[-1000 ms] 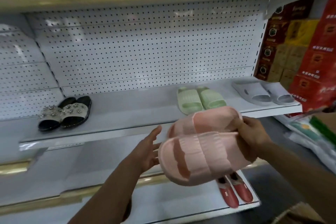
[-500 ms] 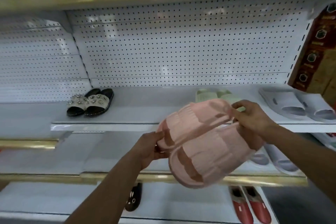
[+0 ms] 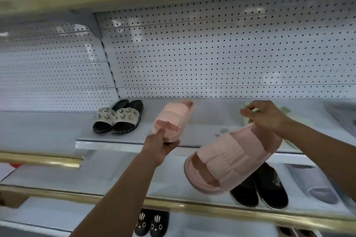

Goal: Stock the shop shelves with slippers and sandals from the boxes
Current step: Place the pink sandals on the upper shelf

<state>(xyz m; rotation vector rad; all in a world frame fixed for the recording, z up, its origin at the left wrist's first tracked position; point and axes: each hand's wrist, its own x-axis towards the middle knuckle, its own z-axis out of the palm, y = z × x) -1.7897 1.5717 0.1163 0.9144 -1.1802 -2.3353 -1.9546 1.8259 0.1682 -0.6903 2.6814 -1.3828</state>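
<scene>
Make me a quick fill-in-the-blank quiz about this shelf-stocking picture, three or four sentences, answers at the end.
1. Each hand holds one slipper of the colour ____.
2. The left hand sets its slipper on the shelf just right of the ____ sandals.
3. The right hand holds the other slipper by its ____ end.
4. The dark slippers on the lowest shelf carry ____ faces.

Answers: pink; jewelled; heel; rabbit

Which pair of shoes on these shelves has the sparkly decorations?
The black sandals with jewelled grey straps, on the same shelf the pink slipper hovers over. The other pairs are plain or printed.
</scene>
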